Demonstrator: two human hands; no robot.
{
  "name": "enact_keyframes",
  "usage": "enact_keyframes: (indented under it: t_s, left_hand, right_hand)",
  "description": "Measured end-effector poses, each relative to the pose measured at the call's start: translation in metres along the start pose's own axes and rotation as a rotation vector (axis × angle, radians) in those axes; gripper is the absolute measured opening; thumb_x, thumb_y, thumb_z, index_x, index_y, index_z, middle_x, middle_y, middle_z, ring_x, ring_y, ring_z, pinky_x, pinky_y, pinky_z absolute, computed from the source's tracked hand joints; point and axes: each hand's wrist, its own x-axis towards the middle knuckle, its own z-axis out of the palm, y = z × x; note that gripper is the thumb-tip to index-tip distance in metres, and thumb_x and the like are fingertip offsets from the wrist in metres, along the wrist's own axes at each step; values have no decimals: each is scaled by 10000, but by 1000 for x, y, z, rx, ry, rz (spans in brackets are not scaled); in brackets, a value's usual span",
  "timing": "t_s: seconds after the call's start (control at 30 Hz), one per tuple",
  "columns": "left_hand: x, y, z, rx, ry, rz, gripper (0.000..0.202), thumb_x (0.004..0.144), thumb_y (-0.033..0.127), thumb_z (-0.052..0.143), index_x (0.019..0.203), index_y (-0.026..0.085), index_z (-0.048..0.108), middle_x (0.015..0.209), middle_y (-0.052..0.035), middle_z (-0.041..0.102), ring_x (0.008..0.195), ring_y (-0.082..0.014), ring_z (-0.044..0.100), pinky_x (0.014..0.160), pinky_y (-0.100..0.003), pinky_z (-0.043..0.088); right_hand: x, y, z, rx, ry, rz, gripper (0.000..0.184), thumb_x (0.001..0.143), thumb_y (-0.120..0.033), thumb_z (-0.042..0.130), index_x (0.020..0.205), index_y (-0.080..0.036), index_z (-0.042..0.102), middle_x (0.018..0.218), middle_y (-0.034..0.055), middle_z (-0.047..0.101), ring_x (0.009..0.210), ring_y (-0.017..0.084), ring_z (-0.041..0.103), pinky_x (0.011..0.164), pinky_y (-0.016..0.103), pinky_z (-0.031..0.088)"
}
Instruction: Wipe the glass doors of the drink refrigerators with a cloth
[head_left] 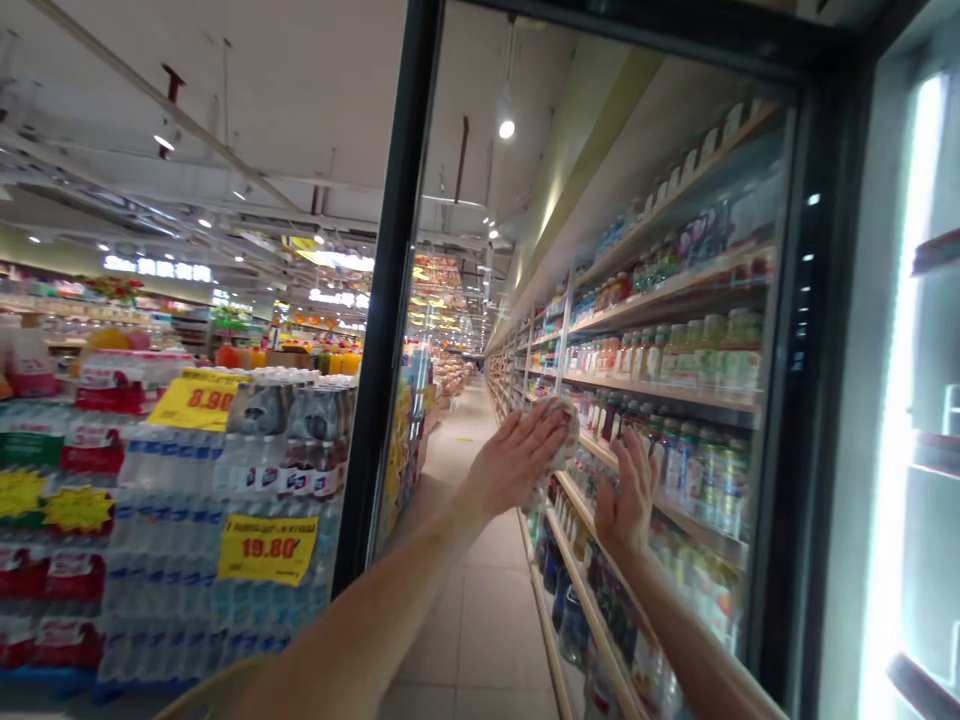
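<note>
My left hand [517, 458] reaches up to the framed glass door [465, 400] and holds a pale, crumpled cloth [562, 425] against the pane. Its fingers lie stretched over the cloth, which shows beyond the fingertips. To its right, my right hand [628, 490] is raised with the fingers apart and nothing in it. It is at or close to the glass; whether it touches cannot be made out. Bottles on shelves and a long aisle show in the pane behind both hands.
The door's black frame [390, 300] stands left of my hands. At right is a cooler with a bright light strip [896, 400] and racks. Stacked bottle packs [165, 500] with yellow price signs [268, 548] stand at left. Shelves of bottled drinks [675, 350] appear in the glass.
</note>
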Motion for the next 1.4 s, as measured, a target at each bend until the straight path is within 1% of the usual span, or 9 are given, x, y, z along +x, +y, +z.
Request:
enact_keyframes:
  t_s: [0.17, 0.37, 0.5, 0.63, 0.7, 0.93, 1.17, 1.27, 1.4]
  left_hand:
    - [-26, 4, -6, -24, 83, -195, 520, 925, 361, 310, 1396, 141, 296, 1496, -50, 244, 1402, -212, 101, 1133, -398, 201]
    - [-96, 4, -19, 28, 126, -425, 569, 890, 348, 414, 1396, 110, 304, 1414, -133, 392, 1393, -223, 162, 1134, -424, 157]
    - [-105, 7, -19, 31, 108, -418, 516, 895, 360, 402, 1361, 140, 383, 1394, -102, 428, 1390, -211, 176, 1144, -404, 112]
    - [-101, 7, -17, 7, 97, -453, 512, 892, 380, 409, 1356, 163, 395, 1396, -90, 427, 1387, -201, 194, 1142, -398, 121]
    - [-101, 6, -15, 1, 115, -450, 519, 890, 372, 417, 1363, 162, 382, 1395, -93, 427, 1389, -200, 185, 1141, -401, 127]
    - [-103, 1, -5, -18, 196, -402, 582, 898, 328, 420, 1420, 129, 256, 1369, -138, 452, 1392, -200, 154, 1134, -407, 146]
    - [-105, -1, 2, -19, 178, -413, 626, 882, 319, 461, 1432, 140, 221, 1385, -142, 426, 1392, -217, 139, 1132, -433, 148]
    - [-106, 0, 6, -15, 164, -406, 655, 876, 308, 474, 1440, 140, 186, 1402, -145, 396, 1392, -222, 137, 1130, -438, 148]
    - [-108, 4, 13, 2, 165, -454, 663, 875, 267, 484, 1444, 150, 164, 1406, -140, 390, 1391, -212, 144, 1132, -441, 137]
  right_hand:
    - [32, -61, 29, 338, -73, 57, 539, 894, -187, 290, 1427, -213, 209, 1416, 108, 389, 1307, 192, 378, 1028, 427, 401]
    - [40, -99, 57, -3, -86, -16, 515, 872, -255, 419, 1377, -189, 341, 1407, 120, 401, 1382, 267, 204, 1084, 545, 248]
    - [32, -39, 29, -125, -169, -178, 471, 860, -264, 420, 1329, -225, 426, 1421, 91, 388, 1363, 245, 259, 1084, 507, 259]
    - [25, 56, -9, -324, 50, 301, 469, 867, -320, 376, 1292, -158, 490, 1445, 167, 317, 1350, 326, 261, 1046, 602, 243]
    - [25, 64, -12, -350, 163, 427, 488, 869, -307, 361, 1303, -113, 473, 1430, 204, 325, 1343, 344, 269, 1035, 618, 249]
    - [3, -56, 40, 13, -266, -429, 473, 835, -194, 425, 1308, -205, 444, 1347, 84, 482, 1343, 194, 304, 1092, 433, 288]
    - [-25, 58, -21, -354, 4, 213, 520, 885, -258, 340, 1391, -140, 329, 1421, 179, 360, 1350, 290, 283, 1050, 577, 262]
    - [-32, 32, -9, -351, 11, 246, 555, 882, -239, 347, 1418, -123, 263, 1430, 189, 341, 1377, 292, 214, 1056, 582, 253]
    - [-50, -39, 21, -123, -293, -235, 535, 845, -184, 403, 1377, -181, 346, 1341, 91, 487, 1366, 209, 253, 1113, 467, 235]
